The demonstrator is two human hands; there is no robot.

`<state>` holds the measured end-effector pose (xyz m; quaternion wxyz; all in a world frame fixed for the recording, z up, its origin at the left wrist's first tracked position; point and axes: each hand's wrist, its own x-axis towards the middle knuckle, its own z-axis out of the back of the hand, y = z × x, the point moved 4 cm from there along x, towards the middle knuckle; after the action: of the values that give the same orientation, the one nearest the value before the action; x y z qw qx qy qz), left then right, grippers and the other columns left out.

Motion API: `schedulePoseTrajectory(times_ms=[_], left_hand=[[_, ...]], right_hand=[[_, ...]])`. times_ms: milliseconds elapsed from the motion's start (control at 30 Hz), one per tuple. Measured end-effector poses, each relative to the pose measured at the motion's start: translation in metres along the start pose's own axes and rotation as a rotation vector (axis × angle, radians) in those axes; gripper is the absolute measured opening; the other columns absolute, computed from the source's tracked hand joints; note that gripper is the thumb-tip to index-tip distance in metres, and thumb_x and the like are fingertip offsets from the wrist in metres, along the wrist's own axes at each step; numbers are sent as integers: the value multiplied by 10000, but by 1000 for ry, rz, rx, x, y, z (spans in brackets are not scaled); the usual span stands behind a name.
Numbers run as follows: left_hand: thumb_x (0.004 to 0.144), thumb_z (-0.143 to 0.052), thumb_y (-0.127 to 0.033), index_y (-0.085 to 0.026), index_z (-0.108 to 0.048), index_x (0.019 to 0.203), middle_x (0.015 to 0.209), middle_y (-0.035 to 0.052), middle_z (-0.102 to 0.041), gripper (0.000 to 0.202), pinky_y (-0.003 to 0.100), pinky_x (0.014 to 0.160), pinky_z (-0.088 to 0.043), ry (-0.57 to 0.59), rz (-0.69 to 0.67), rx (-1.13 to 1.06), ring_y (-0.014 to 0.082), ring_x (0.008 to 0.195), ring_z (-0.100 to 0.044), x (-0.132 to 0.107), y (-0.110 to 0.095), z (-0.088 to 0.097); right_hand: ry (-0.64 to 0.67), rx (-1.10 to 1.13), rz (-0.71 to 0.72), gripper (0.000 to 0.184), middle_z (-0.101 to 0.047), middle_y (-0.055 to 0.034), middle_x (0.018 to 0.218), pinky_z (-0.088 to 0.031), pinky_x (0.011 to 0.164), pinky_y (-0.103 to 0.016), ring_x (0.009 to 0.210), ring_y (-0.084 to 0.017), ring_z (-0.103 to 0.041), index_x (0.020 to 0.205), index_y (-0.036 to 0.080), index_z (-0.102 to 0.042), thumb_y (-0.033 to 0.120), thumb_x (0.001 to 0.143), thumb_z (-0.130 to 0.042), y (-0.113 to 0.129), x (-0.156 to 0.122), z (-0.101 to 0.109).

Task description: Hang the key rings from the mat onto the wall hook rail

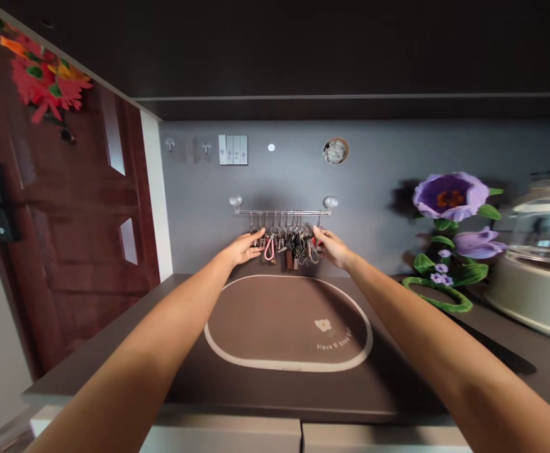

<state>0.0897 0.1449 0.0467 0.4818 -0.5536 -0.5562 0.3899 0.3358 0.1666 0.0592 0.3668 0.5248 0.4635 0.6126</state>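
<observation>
A row of keys (296,244) hangs by hooks from a clear rail (282,212) on the grey back wall. A pink loop strap (269,248) and a brown tag (289,259) dangle among them. At the left end of the row, my left hand (245,248) has its thumb and fingers on the outermost keys. My right hand (333,248) is at the opposite end, fingers closed around keys beside a small red piece. The fingertips of both hands are partly hidden by the bunch. Both forearms reach over the counter.
Below lies a brown oval mat (275,321) on the dark counter (190,384). Purple artificial flowers (450,198) and a cream appliance with a clear top (530,283) stand right. Overhead is a dark shelf (303,56); a red-brown door (77,239) is left.
</observation>
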Motion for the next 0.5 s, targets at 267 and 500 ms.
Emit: schedulePoseTrajectory(times_ms=[267,500], left_hand=[[694,-516,-570,-190,-519,991,850,94,-605,483,399,754,-470,120,-75,-139,212,768,-613,20,14,-17],[758,-361,-611,-230,-482,1020,763,36,-592,478,415,692,-470,253,-79,-338,204,703,-607,14,21,-32]], right_hand=[[-25,251,-30,396,-575,10,628,-433,464,-254,473,-113,-511,863,225,-523,565,804,-329,-18,11,-21],[-25,397,9,435,-623,4,724,-466,529,-260,565,-126,-555,933,248,-513,561,831,-228,-20,10,-37]])
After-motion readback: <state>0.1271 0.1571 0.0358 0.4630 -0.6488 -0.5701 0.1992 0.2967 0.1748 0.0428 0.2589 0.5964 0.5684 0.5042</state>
